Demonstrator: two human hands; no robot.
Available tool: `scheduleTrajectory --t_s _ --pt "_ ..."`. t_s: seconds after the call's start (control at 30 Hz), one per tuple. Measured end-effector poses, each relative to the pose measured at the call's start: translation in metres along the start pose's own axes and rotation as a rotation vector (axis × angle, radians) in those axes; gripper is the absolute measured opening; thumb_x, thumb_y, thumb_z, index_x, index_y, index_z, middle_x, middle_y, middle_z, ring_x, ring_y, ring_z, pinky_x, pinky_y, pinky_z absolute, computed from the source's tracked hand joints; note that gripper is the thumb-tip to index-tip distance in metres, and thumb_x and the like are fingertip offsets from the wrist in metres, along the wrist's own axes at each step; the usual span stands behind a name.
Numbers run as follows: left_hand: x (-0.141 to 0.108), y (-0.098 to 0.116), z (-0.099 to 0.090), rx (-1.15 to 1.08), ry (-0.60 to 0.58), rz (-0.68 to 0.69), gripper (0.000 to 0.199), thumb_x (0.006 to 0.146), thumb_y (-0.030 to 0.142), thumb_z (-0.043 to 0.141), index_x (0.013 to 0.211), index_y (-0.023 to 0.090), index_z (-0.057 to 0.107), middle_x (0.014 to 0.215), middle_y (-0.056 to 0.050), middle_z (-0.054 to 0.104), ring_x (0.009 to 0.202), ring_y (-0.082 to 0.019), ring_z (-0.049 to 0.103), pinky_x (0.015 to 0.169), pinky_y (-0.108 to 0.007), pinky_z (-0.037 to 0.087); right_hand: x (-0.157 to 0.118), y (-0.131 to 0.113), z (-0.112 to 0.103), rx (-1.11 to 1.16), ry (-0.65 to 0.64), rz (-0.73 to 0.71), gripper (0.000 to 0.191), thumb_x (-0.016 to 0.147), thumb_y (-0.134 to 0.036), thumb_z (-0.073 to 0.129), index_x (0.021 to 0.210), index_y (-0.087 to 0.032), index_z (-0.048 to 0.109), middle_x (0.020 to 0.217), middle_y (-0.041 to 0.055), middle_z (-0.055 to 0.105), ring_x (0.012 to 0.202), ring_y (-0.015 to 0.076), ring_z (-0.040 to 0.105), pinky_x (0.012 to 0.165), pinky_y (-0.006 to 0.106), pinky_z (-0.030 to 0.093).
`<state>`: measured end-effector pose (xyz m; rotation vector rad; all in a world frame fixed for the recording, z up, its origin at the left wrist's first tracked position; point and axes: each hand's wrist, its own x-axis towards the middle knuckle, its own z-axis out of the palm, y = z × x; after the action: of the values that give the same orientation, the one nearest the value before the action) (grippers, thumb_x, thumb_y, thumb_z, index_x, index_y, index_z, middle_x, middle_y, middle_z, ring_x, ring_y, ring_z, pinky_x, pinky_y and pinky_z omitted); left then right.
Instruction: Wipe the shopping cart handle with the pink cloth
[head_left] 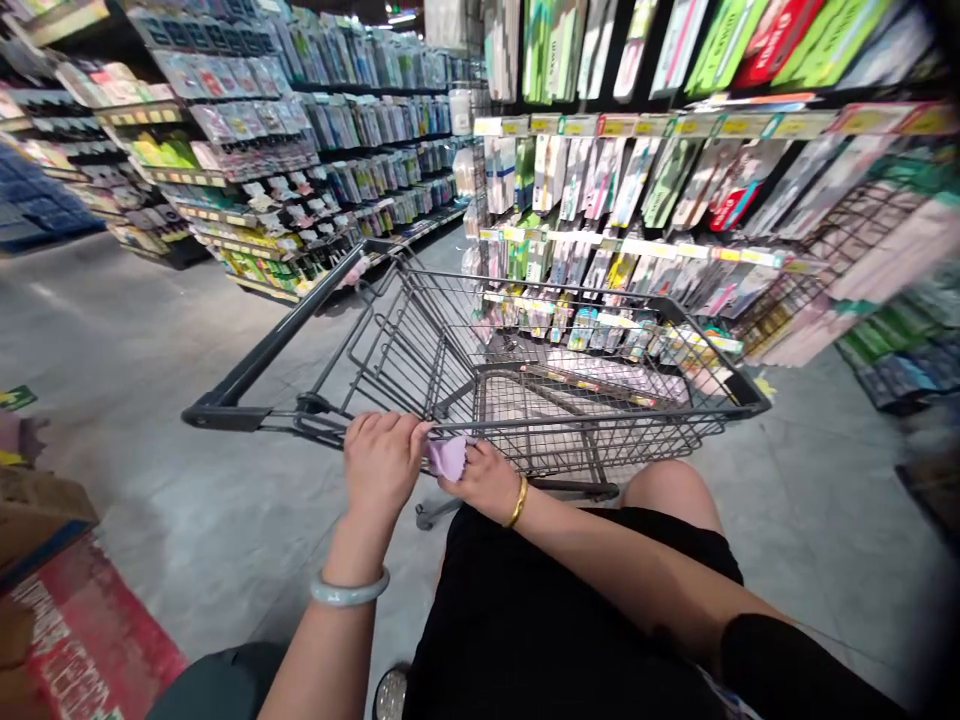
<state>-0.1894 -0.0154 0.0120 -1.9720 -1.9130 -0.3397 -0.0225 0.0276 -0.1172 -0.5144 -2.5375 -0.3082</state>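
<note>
A grey wire shopping cart (540, 424) stands sideways in front of me, its push handle (255, 345) to the left and no goods visible in its basket. My left hand (384, 452), with a pale bangle at the wrist, has its fingers curled over the cart's near top rail, close to the handle end. Just to the right, my right hand (484, 480) pinches a small lilac cloth (448, 458) with a scalloped edge. The cloth lies against the rail between both hands. Part of it is hidden by my fingers.
Behind the cart is a rack of packaged goods (570, 180) on hooks. More stocked shelves (360, 130) line an aisle at the back left. A cardboard box (45, 515) and a red printed panel (97, 630) are at the lower left. My knee (671, 495) is beside the cart.
</note>
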Motion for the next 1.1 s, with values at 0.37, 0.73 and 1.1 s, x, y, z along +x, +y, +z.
scheduleTrajectory --t_s 0.37,0.73,1.1 --pt "0.025 0.060 0.006 -0.250 -0.012 0.057 0.035 0.099 0.043 0.040 0.099 0.026 0.071 0.101 -0.005 0.074 0.101 -0.025 0.061 0.099 -0.043 0.030 -0.054 0.038 -0.038 -0.024 0.028 0.162 0.018 0.097 -0.031 0.054 0.110 -0.033 0.067 0.134 0.0009 0.058 0.124 0.0220 0.042 0.091 0.038 0.036" --pt "0.039 0.132 0.022 -0.174 -0.053 0.180 0.037 0.101 0.039 0.034 0.089 0.021 0.064 0.086 -0.008 0.070 0.087 -0.024 0.058 0.086 -0.040 0.031 -0.086 0.062 -0.054 -0.097 0.056 0.255 0.016 0.096 -0.031 0.056 0.104 -0.032 0.070 0.124 0.0021 0.064 0.115 0.0201 0.048 0.087 0.035 0.037" --pt "0.043 0.133 0.020 -0.132 -0.062 0.142 0.041 0.101 0.042 0.033 0.079 0.021 0.061 0.077 -0.006 0.067 0.080 -0.023 0.057 0.083 -0.039 0.030 -0.207 0.086 -0.061 -0.065 -0.090 0.534 0.016 0.090 -0.016 0.061 0.093 -0.027 0.073 0.113 0.0050 0.066 0.113 0.0210 0.049 0.088 0.033 0.041"
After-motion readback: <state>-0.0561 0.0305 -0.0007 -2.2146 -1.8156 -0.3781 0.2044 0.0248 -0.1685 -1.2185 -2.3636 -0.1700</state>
